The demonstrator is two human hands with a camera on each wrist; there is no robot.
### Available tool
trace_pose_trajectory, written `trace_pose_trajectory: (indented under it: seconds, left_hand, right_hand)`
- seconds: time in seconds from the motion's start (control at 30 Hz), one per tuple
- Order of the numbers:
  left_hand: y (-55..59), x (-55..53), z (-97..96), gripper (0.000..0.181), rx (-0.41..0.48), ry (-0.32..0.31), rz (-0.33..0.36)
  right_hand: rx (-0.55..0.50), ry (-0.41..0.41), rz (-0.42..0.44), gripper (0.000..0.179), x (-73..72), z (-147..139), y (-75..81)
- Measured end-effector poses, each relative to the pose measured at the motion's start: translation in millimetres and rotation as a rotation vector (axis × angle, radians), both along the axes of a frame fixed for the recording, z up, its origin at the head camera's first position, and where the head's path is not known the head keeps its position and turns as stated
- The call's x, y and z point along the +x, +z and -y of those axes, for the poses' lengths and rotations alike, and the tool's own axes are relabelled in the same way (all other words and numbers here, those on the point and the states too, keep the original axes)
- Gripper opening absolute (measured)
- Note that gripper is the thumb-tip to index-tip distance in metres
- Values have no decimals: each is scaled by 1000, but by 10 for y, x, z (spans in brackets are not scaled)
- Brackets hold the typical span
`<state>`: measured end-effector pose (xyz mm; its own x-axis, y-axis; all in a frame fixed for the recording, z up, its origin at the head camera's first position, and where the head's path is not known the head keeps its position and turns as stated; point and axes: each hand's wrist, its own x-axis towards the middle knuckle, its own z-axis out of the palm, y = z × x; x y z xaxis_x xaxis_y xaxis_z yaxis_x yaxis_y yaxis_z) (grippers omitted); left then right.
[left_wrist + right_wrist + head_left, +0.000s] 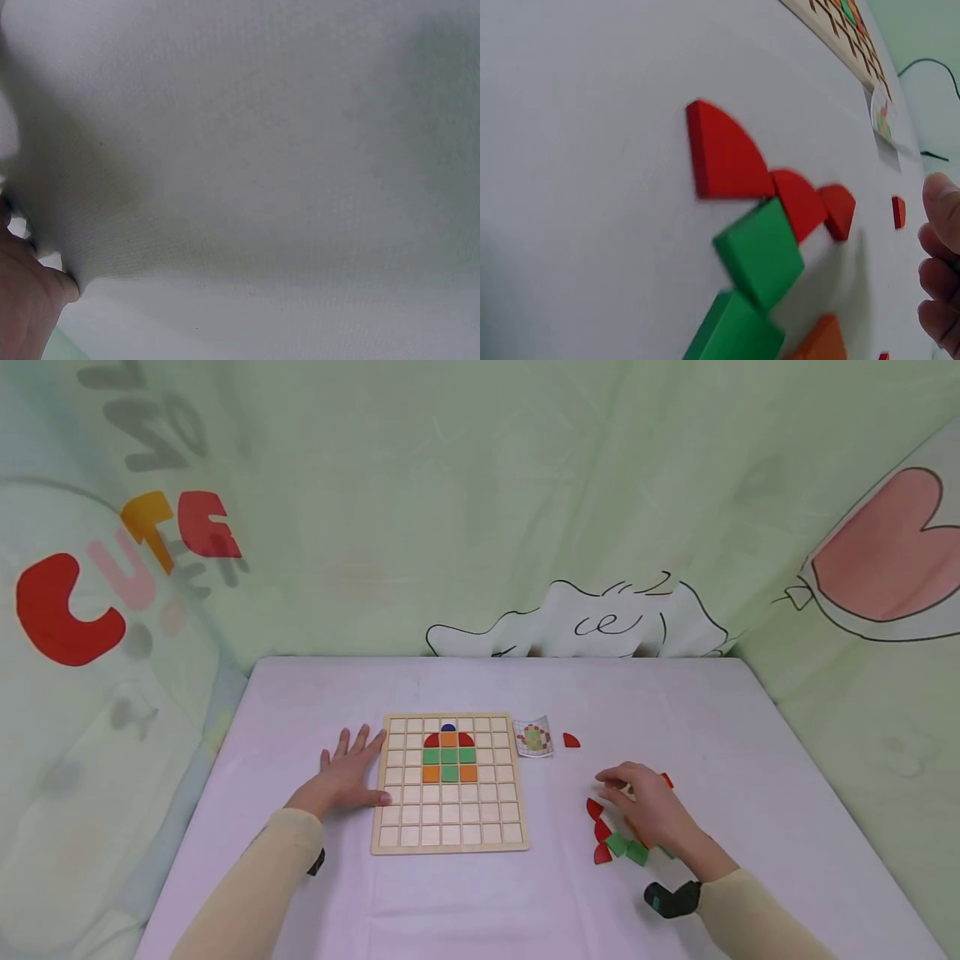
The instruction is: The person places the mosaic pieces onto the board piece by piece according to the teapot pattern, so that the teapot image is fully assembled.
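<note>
A wooden grid board (450, 837) lies on the table, with a blue semicircle (448, 727), red quarter circles (466, 740), and orange and green squares (449, 757) set in its upper middle cells. My left hand (347, 779) rests at the board's left edge, fingers spread and thumb touching the frame. Over the loose pieces at the right hovers my right hand (651, 806), its fingers loosely bent; no piece shows in its grasp. Below it lie red quarter circles (731, 157), green squares (761, 251) and orange pieces (821, 341), some partly hidden by the hand.
A small printed pattern card (533, 737) lies against the board's right side. One red quarter circle (572, 741) sits apart, right of the card. The table (465, 910) has a pale cloth, with printed curtains (480, 510) behind and at both sides.
</note>
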<state>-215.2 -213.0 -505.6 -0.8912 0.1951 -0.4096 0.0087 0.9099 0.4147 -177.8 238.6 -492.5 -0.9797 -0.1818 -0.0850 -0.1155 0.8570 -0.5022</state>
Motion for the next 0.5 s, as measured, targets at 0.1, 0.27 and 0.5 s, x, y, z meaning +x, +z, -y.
trace_pose_trajectory:
  seconds: [0.1, 0.27, 0.5]
  left_hand:
    - [0, -4, -1, 112, -1, -5, 1]
    - [16, 1, 0, 112, 1, -11, 9]
    - [-10, -12, 10, 112, -6, -13, 15]
  right_hand:
    - [6, -13, -30, 27, 78, -110, 5]
    - [0, -34, -70, 25, 188, -243, 16]
    - [12, -46, -72, 21, 290, -366, 5]
